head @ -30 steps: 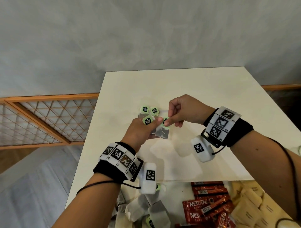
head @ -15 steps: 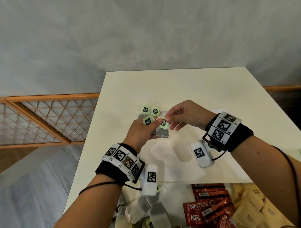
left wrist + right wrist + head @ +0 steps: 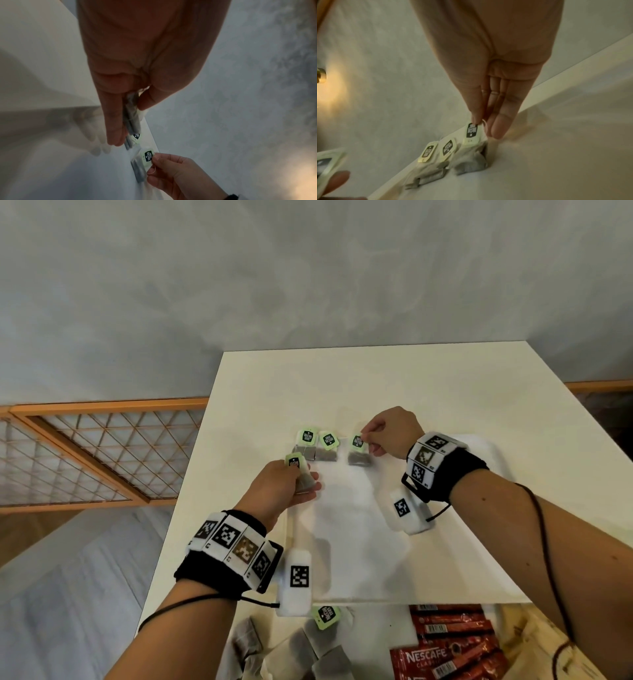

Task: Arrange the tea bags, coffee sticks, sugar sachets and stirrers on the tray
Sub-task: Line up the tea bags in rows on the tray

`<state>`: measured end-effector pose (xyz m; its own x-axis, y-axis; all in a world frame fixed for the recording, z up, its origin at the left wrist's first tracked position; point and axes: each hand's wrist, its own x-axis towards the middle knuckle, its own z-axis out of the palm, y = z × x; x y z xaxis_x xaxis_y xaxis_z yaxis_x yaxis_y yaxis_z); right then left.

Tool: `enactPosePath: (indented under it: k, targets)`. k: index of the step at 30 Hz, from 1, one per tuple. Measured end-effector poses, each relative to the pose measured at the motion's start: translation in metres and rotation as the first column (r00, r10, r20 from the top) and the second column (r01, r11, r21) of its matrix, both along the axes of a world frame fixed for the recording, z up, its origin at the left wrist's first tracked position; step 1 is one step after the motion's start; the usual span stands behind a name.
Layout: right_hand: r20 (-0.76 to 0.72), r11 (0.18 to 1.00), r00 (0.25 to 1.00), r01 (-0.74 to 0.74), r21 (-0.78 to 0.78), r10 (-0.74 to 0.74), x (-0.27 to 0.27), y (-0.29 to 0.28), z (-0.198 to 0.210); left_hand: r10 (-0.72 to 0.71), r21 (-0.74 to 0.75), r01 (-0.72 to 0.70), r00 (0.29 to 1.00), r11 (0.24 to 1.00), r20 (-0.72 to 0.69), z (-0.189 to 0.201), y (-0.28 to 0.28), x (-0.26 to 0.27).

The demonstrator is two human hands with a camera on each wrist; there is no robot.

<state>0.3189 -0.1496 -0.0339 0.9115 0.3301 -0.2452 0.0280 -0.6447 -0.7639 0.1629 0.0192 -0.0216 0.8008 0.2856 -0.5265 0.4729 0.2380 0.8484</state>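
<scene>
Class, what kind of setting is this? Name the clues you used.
Probably an indoor room set up as a hot-drinks station: a white table against a grey wall, with tea bags and Nescafe coffee sticks.

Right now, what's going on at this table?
A person is laying tea bags in a row along the far edge of the white tray. The right hand pinches the tag of the third tea bag, which rests on the tray. The left hand holds a spare tea bag. Coffee sticks, sugar sachets and loose tea bags lie off the tray, nearer the person.
</scene>
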Motion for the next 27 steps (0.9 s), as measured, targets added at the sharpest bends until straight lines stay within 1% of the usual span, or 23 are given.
enactPosePath:
  k: [4, 7, 10, 13, 16, 18, 20, 21, 22, 24, 25, 27]
  targets:
    - [0.007, 1.0, 1.0, -0.015, -0.003, 0.015, 0.004, 0.009, -0.002, -0.058, 0.129, 0.054, 0.998, 0.99, 0.024, -0.006, 0.007, -0.001]
    - [0.018, 1.0, 1.0, -0.025, -0.016, 0.025, 0.007, 0.015, -0.003, -0.076, 0.166, 0.07, 0.997, 0.984, 0.031, -0.01, 0.011, -0.002]
    - [0.033, 0.999, 0.999, -0.029, -0.017, 0.03, 0.011, 0.019, -0.005, -0.07, 0.154, 0.064, 0.997, 0.986, 0.031, -0.015, 0.014, -0.003]
    - [0.039, 0.999, 0.999, -0.034, -0.01, 0.035, 0.011, 0.022, -0.005, -0.058, 0.113, 0.052, 0.997, 0.992, 0.052, -0.016, 0.014, -0.004]
    - [0.041, 1.0, 0.999, -0.007, 0.005, 0.007, 0.011, 0.023, -0.006, -0.026, 0.076, 0.02, 0.997, 0.997, 0.073, -0.015, 0.015, -0.005]
    - [0.12, 0.999, 0.993, 0.014, -0.038, -0.01, 0.01, 0.021, -0.005, -0.014, 0.062, 0.009, 0.996, 0.998, 0.086, -0.014, 0.015, -0.006]
    - [0.229, 0.998, 0.973, -0.007, -0.058, 0.02, 0.002, 0.02, 0.003, -0.008, 0.062, 0.002, 0.995, 0.998, 0.098, -0.013, 0.014, -0.006]
    - [0.226, 0.999, 0.973, -0.041, -0.01, 0.042, -0.003, 0.021, 0.008, -0.004, 0.065, -0.003, 0.995, 0.998, 0.102, -0.013, 0.014, -0.005]
    - [0.177, 0.994, 0.982, -0.082, 0.07, 0.069, -0.009, 0.023, 0.014, 0.001, 0.069, -0.008, 0.994, 0.998, 0.107, -0.012, 0.013, -0.004]
    - [0.03, 0.962, 0.981, -0.192, 0.197, 0.19, -0.023, 0.028, 0.027, 0.005, 0.093, -0.016, 0.993, 0.996, 0.115, -0.01, 0.011, 0.0]
    - [-0.023, 0.943, 0.964, -0.254, 0.214, 0.265, -0.027, 0.031, 0.031, 0.002, 0.11, -0.016, 0.993, 0.994, 0.12, -0.009, 0.009, 0.002]
    - [-0.051, 0.916, 0.929, -0.352, 0.19, 0.367, -0.031, 0.036, 0.036, -0.002, 0.141, -0.018, 0.991, 0.99, 0.137, -0.007, 0.008, 0.005]
